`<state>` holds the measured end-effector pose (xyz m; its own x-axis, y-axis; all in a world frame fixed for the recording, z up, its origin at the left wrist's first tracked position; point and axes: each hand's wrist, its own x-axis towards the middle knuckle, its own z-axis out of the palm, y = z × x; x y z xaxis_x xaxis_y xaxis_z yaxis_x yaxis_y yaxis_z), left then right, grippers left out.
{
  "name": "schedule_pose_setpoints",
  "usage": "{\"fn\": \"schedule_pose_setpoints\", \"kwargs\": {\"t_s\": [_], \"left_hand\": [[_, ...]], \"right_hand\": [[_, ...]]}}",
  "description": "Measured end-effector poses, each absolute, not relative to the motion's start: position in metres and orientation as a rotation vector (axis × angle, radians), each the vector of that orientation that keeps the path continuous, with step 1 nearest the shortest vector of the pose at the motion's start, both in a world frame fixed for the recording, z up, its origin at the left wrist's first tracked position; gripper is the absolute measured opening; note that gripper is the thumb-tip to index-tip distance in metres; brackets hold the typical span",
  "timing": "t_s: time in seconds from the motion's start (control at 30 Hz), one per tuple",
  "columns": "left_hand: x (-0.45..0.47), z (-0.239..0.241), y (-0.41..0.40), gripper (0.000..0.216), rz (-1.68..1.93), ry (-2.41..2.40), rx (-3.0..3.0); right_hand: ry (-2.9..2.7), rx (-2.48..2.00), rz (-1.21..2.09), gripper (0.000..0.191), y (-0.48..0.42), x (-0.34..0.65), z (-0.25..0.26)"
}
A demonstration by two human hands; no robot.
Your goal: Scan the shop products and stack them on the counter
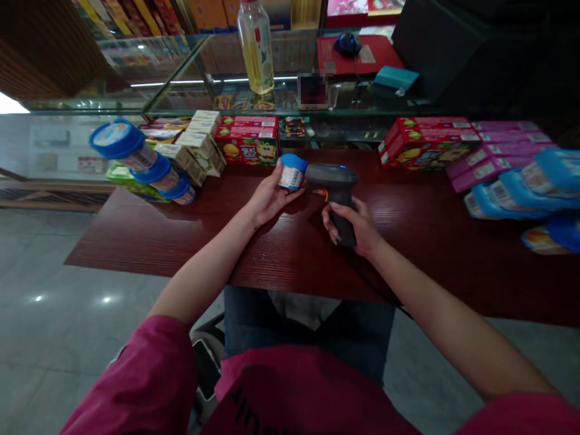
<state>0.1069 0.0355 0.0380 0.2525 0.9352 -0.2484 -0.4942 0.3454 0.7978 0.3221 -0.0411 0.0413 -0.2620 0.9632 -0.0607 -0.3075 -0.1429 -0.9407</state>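
My left hand [270,199] is closed around a small tub with a blue lid [292,172], its barcode label turned toward me and to the right. In my right hand [353,223] is a black barcode scanner [335,178], gripped by its handle with a finger near the orange trigger. The scanner's head points left at the tub, almost against it; whether they touch I cannot tell. A small blue light shows on top of the scanner, and its cable runs down over the desk edge. Both hands are just above the dark red wooden desk [281,254].
Stacked blue-lidded tubs [154,163] stand at the left, beside pale cartons [199,145] and red boxes [249,142]. On the right are more red boxes [430,142], pink boxes [498,148] and blue-lidded containers [521,187]. A bottle of yellow liquid [258,54] stands on the glass counter behind.
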Motion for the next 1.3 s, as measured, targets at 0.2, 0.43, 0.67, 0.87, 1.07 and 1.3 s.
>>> {"fn": "schedule_pose_setpoints", "kwargs": {"t_s": [0.2, 0.43, 0.67, 0.87, 1.07, 1.3], "left_hand": [[0.111, 0.037, 0.034, 0.042, 1.189, 0.915, 0.642], [0.118, 0.039, 0.029, 0.037, 1.268, 0.934, 0.574], [0.118, 0.038, 0.031, 0.035, 1.278, 0.894, 0.618], [0.116, 0.036, 0.03, 0.031, 1.283, 0.904, 0.607], [0.104, 0.032, 0.029, 0.046, 1.396, 1.016, 0.901], [0.037, 0.033, 0.007, 0.074, 1.502, 1.331, 1.398]], "right_hand": [[-1.12, -0.934, 1.561, 0.045, -0.046, 0.321, 0.038], [-1.145, -0.91, 1.594, 0.048, -0.043, 0.322, 0.034], [-1.167, -0.901, 1.603, 0.043, -0.041, 0.322, 0.033], [-1.171, -0.903, 1.574, 0.048, -0.041, 0.321, 0.037], [-1.123, -0.932, 1.58, 0.047, -0.039, 0.322, 0.044], [-1.026, -0.951, 1.584, 0.05, -0.036, 0.326, 0.045]]}}
